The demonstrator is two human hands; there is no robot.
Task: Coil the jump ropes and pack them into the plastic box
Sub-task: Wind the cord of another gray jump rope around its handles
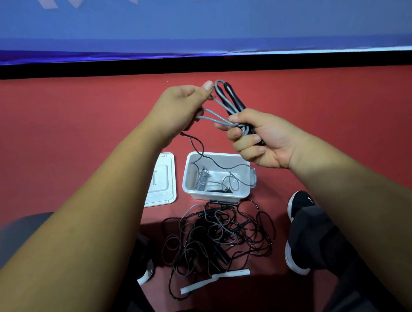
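Jump rope, its black handles slanting up out of the gripping right hand, has grey loops pinched by the left hand, both held above the plastic box on the red floor.

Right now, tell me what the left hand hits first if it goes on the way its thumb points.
Probably the grey cord loop at the tips of the black jump-rope handles gripped by the right hand; depth is unclear.

Tangled ropes crowd the floor before the open box.
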